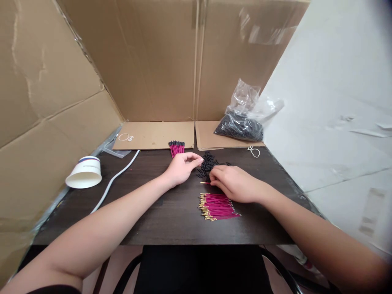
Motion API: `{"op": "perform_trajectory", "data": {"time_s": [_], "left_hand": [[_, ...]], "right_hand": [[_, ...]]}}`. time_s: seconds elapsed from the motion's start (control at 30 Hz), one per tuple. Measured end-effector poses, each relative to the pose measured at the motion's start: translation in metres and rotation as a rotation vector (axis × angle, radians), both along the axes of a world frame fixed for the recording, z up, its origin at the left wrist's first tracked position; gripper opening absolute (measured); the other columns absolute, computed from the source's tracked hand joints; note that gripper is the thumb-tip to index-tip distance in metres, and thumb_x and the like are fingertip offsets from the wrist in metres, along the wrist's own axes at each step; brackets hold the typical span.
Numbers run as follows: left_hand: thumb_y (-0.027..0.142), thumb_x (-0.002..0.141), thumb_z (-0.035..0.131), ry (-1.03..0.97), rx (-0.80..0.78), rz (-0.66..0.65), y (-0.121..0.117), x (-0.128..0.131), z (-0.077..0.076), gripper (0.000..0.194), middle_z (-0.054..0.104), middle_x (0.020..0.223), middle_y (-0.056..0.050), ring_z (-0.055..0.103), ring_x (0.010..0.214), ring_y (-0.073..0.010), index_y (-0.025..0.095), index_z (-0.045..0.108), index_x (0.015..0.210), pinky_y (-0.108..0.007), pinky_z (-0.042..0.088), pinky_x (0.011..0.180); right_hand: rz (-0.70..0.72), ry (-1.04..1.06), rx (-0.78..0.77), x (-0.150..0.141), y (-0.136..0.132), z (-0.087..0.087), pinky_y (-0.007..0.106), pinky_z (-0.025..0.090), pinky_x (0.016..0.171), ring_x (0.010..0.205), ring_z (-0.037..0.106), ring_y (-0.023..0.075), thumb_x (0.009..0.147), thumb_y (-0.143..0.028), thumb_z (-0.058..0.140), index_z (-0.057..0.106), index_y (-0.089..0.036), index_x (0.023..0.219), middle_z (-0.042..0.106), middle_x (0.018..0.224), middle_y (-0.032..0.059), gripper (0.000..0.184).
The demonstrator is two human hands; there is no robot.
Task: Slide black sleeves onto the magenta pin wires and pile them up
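My right hand (234,181) is closed round a magenta wire (206,183), whose gold-coloured metal tip sticks out to the left. My left hand (182,168) has thumb and forefinger pinched together above the pile's left edge; what lies between them is too small to make out. Between the hands is a loose pile of short black sleeves (208,162). Below my right hand lies a bundle of magenta wires (219,206) with gold-coloured ends to the left. Behind my left hand, more magenta wires (177,149) with black ends lie side by side.
A clear plastic bag (240,124) of black pieces rests on a cardboard flap at the back right. On the left are a tipped white paper cup (84,173) and a pale cable (114,177). Rubber bands (254,152) lie near the back. Cardboard walls (153,61) enclose the dark table (171,222).
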State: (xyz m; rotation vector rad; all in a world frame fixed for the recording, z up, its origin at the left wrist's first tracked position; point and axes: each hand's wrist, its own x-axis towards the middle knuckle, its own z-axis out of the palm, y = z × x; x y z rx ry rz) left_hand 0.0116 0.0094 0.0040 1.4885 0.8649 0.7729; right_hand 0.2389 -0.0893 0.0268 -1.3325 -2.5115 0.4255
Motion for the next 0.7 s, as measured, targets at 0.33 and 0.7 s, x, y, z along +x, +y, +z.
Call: {"op": "perform_trajectory", "data": {"time_s": [0.33, 0.7], "left_hand": [[0.059, 0.082, 0.084, -0.039, -0.098, 0.010, -0.001, 0.000, 0.005, 0.048, 0.068, 0.080, -0.003, 0.038, 0.057, -0.0055, 0.013, 0.071, 0.093, -0.025, 0.025, 0.057], [0.058, 0.084, 0.082, -0.025, -0.042, -0.008, 0.001, 0.000, 0.000, 0.048, 0.070, 0.081, -0.004, 0.041, 0.060, -0.0066, 0.013, 0.073, 0.096, -0.026, 0.029, 0.060]], "right_hand": [[-0.237, 0.611, 0.179, 0.002, 0.014, -0.011, 0.029, 0.044, 0.061, 0.060, 0.050, 0.0109, 0.105, -0.029, 0.070, 0.077, -0.018, 0.112, 0.075, 0.085, 0.0016, 0.015], [-0.226, 0.520, 0.287, 0.002, 0.017, -0.012, 0.028, 0.042, 0.058, 0.058, 0.052, 0.0100, 0.104, -0.025, 0.069, 0.081, -0.017, 0.100, 0.077, 0.083, 0.0008, 0.014]]}}
